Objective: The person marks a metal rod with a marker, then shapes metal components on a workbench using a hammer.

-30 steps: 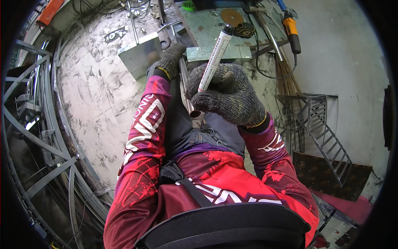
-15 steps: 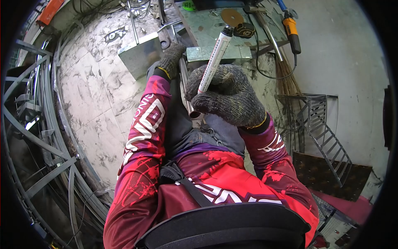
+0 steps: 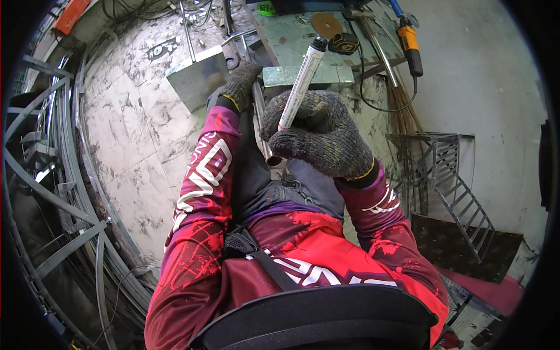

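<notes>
A white marker (image 3: 301,84) with a black cap stands upward at a slant in my right hand (image 3: 324,134), whose gloved fingers are closed round its lower end. My left hand (image 3: 242,84), also in a grey knitted glove, rests with fingers curled at the upper part of a metal tube (image 3: 260,119). The tube runs down between my legs, its open round end showing below my right hand. What lies under my left fingers is partly hidden. Beside my left hand is a galvanized metal box (image 3: 198,79).
A metal-topped table (image 3: 286,35) bears a brown disc (image 3: 326,25) and a black tape measure (image 3: 343,43). An orange angle grinder (image 3: 409,44) with its cable is at the upper right. Metal strips (image 3: 87,204) line the left side. A small metal rack (image 3: 461,198) stands right, near a broom (image 3: 402,111).
</notes>
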Demonstrator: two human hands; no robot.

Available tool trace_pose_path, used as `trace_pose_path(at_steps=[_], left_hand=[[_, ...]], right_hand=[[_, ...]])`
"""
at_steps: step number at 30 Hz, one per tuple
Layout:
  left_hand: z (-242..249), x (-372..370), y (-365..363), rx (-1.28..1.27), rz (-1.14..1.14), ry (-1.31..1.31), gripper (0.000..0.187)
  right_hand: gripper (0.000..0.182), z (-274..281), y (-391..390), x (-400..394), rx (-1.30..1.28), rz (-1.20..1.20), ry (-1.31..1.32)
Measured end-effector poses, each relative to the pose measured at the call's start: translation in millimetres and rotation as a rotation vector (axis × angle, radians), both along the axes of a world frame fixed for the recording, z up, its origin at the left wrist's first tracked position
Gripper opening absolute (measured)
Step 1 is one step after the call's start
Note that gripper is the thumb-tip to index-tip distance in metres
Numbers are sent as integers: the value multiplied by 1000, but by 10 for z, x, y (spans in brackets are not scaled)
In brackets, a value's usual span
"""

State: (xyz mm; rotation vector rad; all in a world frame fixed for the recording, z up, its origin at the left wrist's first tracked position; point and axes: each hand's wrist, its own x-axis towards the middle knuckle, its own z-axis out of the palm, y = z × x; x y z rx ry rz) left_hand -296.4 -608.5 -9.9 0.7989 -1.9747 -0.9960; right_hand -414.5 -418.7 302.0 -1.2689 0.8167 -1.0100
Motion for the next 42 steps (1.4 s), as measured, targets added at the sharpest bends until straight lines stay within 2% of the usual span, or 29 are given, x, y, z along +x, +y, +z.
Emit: trace_pose_path(at_steps=[1,2,3,4,7,11,13,14,16,20,22,29,32,38,40,42], left_hand=[[-4,-6,-4,10,6,-6,46],[268,-8,66,9,6,-6,46],[799,-7,205,563,99,154,34],[1101,-4,283,1116,190,314,23],[588,-59,86,1081,82,330,17],[554,-52,96,1119,139,316,18],[298,19,36,320,-31,30,18],[424,0,96,320,-31,29,18],[879,-45,285,886,182,252,17],[1022,-17,287,971,177,278,17],[1047,-23,252,1173,182,316,19],[829,-75,186,1168,221,344,22],[763,-40,162,1192,117,404,22],[629,-71,110,993,157,233,22],[598,-69,85,1184,108,377,21],[630,-69,99,1181,123,387,21]], right_hand=[[11,-11,-1,4,0,-1,-4],[11,-17,-2,8,1,-1,-7],[11,-16,-1,12,0,-1,-7],[11,-15,3,17,9,0,-34],[14,10,1,-7,37,8,-33],[16,-1,0,-10,45,6,-58],[16,10,-3,-24,72,21,-34],[15,18,-4,-29,97,36,-10],[15,49,-4,-26,113,31,3],[16,30,1,-20,93,14,13],[16,47,8,-20,94,12,22],[19,23,7,-12,60,11,6],[19,42,15,-8,108,19,-24],[16,-31,20,23,39,-4,-85],[15,1,23,30,70,1,-99],[14,27,18,29,100,7,-113]])
